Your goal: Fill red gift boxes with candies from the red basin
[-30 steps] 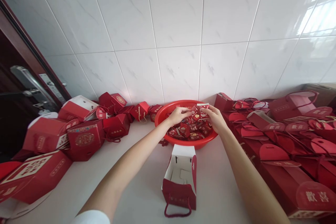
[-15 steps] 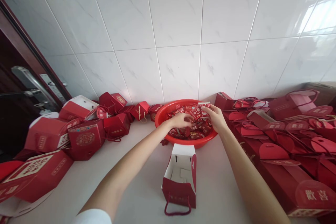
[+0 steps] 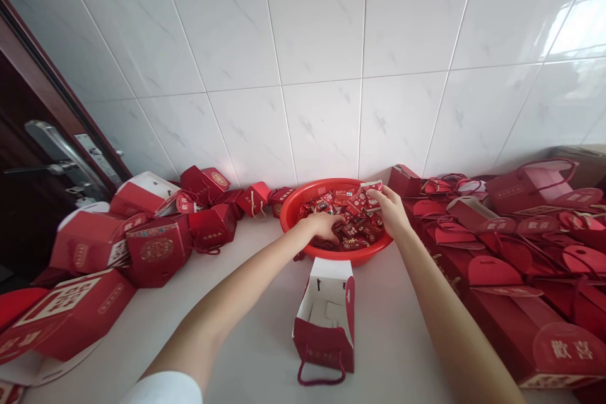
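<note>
A red plastic basket [image 3: 353,257] full of small red wrapped packets [image 3: 355,243] stands against the wall. My left hand [image 3: 326,227] is down among the packets with its fingers spread, and I see nothing held in it. At the basket's right rim my right hand [image 3: 391,209] pinches a red and white packet [image 3: 372,194], perhaps more than one. Just in front of the basket stands an open red gift box [image 3: 323,347] with a white inside and a dark red cord handle; no packets show in it.
Closed and part-open red boxes [image 3: 158,249] crowd the left side of the white table [image 3: 246,328]. Many more red boxes with cords [image 3: 516,322] fill the right side. A tiled wall [image 3: 322,126] rises behind; a door with a metal handle [image 3: 59,145] is at far left.
My left hand has shifted slightly left and lower among the packets, its fingers spreading. My right hand stays at the basket's right rim, still pinching the packet.
</note>
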`<control>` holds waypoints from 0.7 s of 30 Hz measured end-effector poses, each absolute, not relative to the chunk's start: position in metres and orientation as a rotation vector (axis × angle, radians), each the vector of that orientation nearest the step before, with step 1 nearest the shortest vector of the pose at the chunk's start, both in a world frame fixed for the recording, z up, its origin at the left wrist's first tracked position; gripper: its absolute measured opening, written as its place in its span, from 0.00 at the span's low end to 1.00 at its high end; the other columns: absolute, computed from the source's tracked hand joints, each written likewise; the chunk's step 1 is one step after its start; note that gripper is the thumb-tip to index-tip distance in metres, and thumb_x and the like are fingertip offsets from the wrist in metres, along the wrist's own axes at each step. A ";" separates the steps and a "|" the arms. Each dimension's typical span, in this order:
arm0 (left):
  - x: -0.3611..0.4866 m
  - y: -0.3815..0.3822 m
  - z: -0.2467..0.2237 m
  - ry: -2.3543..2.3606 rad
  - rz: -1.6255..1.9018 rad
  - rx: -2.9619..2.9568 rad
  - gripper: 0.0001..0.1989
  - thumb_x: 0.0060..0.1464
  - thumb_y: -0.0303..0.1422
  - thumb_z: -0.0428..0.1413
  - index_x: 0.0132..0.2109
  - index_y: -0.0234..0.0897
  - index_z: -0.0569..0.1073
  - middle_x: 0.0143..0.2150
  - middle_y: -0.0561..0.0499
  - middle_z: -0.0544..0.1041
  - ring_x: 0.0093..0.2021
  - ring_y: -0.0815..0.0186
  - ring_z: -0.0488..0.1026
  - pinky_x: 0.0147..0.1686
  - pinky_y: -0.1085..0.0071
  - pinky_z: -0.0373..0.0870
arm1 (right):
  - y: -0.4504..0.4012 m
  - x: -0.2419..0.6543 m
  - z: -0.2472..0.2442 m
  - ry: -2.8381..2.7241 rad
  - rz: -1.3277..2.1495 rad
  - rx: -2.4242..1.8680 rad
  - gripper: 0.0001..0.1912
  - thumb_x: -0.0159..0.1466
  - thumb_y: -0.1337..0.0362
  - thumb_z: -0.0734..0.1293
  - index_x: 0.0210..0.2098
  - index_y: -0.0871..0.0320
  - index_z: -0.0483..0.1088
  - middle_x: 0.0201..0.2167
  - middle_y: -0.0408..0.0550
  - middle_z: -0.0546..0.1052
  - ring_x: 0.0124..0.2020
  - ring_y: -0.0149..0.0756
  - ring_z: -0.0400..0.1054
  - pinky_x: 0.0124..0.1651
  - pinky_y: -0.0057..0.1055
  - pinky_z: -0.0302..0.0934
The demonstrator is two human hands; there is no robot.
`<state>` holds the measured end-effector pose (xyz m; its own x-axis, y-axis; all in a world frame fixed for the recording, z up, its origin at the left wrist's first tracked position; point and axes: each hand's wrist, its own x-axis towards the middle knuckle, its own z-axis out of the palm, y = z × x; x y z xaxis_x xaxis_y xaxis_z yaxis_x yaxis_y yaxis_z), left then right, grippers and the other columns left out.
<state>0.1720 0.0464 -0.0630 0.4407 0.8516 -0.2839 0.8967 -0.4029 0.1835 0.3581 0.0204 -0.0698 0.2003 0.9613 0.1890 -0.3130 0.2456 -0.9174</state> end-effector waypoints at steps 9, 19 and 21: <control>0.175 0.046 -0.062 1.530 -0.319 2.389 0.43 0.38 0.34 0.66 0.65 0.48 0.68 0.55 0.43 0.78 0.53 0.46 0.75 0.42 0.66 0.71 | 0.019 0.357 -0.069 -0.931 1.089 -0.832 0.12 0.46 0.58 0.76 0.26 0.55 0.72 0.24 0.40 0.76 0.26 0.33 0.68 0.29 0.29 0.62; 0.176 0.047 -0.062 1.353 -0.365 2.430 0.19 0.40 0.30 0.62 0.44 0.37 0.77 0.43 0.45 0.81 0.41 0.54 0.77 0.35 0.69 0.69 | 0.015 0.356 -0.067 -0.957 1.075 -0.825 0.15 0.45 0.55 0.76 0.25 0.55 0.70 0.23 0.40 0.75 0.27 0.34 0.67 0.29 0.29 0.60; 0.177 0.045 -0.061 1.394 -0.350 2.421 0.25 0.39 0.30 0.64 0.49 0.36 0.75 0.46 0.43 0.80 0.43 0.53 0.77 0.35 0.68 0.70 | 0.015 0.356 -0.067 -0.955 1.075 -0.825 0.15 0.45 0.55 0.76 0.25 0.55 0.70 0.24 0.41 0.75 0.26 0.34 0.67 0.29 0.30 0.60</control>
<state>0.1766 0.0455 -0.0609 0.4928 0.7891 -0.3667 0.8687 -0.4702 0.1557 0.3564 0.0154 -0.0673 0.1823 0.9577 0.2229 -0.3346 0.2735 -0.9018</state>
